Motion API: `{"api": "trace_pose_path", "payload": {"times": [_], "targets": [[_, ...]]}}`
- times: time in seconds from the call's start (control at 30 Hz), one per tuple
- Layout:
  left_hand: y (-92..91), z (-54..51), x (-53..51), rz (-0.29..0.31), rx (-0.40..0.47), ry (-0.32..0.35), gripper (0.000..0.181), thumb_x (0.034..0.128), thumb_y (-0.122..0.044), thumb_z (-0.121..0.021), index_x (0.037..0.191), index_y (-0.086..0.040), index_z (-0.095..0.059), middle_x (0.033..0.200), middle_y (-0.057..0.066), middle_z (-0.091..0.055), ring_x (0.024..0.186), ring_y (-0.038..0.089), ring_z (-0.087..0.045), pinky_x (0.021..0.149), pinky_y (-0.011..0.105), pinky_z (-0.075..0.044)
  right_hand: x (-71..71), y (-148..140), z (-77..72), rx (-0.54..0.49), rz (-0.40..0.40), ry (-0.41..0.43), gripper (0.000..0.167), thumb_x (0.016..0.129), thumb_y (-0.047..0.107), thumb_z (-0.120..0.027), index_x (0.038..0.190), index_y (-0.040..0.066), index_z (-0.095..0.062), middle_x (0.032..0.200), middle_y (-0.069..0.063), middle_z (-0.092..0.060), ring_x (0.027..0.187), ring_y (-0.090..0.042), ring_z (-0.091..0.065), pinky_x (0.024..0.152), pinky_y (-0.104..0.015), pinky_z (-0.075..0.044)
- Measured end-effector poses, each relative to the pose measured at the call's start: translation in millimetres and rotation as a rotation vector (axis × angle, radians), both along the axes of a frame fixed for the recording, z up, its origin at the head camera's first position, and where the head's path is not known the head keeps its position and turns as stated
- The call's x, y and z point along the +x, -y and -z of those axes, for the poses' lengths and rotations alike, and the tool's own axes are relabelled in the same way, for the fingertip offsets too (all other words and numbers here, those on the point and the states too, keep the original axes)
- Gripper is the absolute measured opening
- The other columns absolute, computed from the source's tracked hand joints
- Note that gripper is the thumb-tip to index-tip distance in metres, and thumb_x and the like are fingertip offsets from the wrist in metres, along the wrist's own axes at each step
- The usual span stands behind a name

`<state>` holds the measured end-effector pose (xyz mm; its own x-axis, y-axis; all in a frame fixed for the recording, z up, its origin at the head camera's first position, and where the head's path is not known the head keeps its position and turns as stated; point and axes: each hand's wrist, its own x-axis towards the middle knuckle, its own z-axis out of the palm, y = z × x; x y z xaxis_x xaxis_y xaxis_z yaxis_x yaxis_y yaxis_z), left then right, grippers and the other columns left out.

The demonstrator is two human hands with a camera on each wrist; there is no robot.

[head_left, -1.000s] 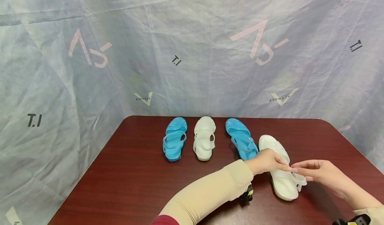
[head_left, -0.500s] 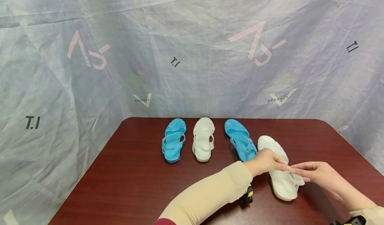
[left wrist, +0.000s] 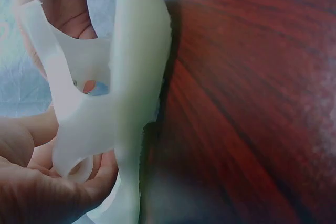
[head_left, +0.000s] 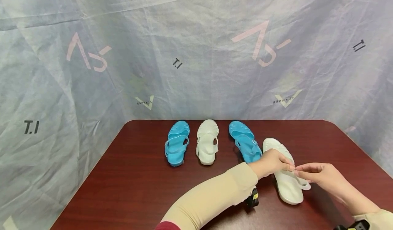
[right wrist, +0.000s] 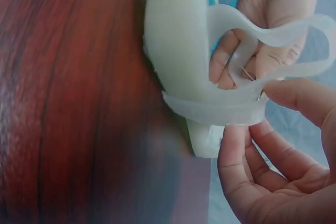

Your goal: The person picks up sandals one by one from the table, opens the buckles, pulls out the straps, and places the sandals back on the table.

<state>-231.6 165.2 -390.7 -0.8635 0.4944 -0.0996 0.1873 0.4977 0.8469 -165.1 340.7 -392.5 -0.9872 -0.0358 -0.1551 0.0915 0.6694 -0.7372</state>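
Observation:
At the right of the head view, a white sandal (head_left: 288, 189) lies toe away on the table. My left hand (head_left: 271, 162) reaches over its middle, pinching part of its strap near the fingertips of my right hand (head_left: 328, 179). In the right wrist view, the thumb and fingers of my right hand (right wrist: 294, 182) pinch the pale strap (right wrist: 226, 111) by a small metal pin, with my left hand (right wrist: 283, 3) behind. My left hand (left wrist: 47, 187) curls round a strap loop in the left wrist view. How the strap ends join is partly hidden.
A blue sandal (head_left: 245, 146) lies just left of the white one, its heel near my left hand. Farther left are another white sandal (head_left: 207, 148) and a blue sandal (head_left: 176, 148). A printed grey cloth (head_left: 196, 52) hangs behind the dark red table (head_left: 132, 182).
Both hands stay at the white sandal's strap, with slight finger movement. My right hand has shifted a little, and the loose strap at the sandal's right side sits differently. The head view has shifted slightly.

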Motion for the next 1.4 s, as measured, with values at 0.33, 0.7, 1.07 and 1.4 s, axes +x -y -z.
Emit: {"api": "trace_pose_path", "payload": {"times": [0.33,0.7,1.07,1.4], "targets": [[-2.4,-0.5,-0.4,-0.005,0.011,0.006,0.007,0.0832,-0.013,-0.076,0.089,-0.01,-0.08,0.085,-0.005,-0.075,0.076,-0.005,-0.058,0.064,0.009,-0.047,1.7,2.0,-0.9,-0.008,0.062,0.004,0.043,0.09,0.037,-0.069,0.115,0.002,-0.07,0.099,0.004,-0.072,0.081,0.007,-0.056,0.071,-0.025,-0.05],[1.8,-2.8,-1.9,0.009,-0.025,-0.069,0.008,0.0828,-0.02,-0.077,0.088,-0.015,-0.081,0.083,-0.009,-0.075,0.079,-0.007,-0.059,0.064,0.008,-0.046,-0.1,-1.5,-0.7,-0.061,0.08,0.076,0.042,0.091,0.04,-0.066,0.116,0.007,-0.071,0.103,0.016,-0.067,0.086,-0.002,-0.06,0.077,-0.029,-0.048],[6.2,-0.8,-7.2,-0.017,-0.055,-0.115,0.007,0.0828,-0.024,-0.077,0.088,-0.02,-0.081,0.087,-0.013,-0.074,0.086,-0.007,-0.06,0.068,0.008,-0.046,3.2,-2.6,3.5,-0.123,0.093,0.074,0.039,0.092,0.037,-0.065,0.116,0.007,-0.071,0.098,0.021,-0.068,0.086,0.006,-0.06,0.076,-0.024,-0.049],[10.7,-4.4,-10.1,-0.011,-0.067,-0.094,0.008,0.0828,-0.022,-0.077,0.089,-0.019,-0.081,0.09,-0.012,-0.074,0.087,-0.005,-0.061,0.07,0.01,-0.048,5.2,-2.9,5.5,-0.192,0.101,0.075,0.035,0.094,0.035,-0.064,0.115,0.008,-0.072,0.097,0.021,-0.07,0.087,0.014,-0.055,0.075,-0.02,-0.05]]}}
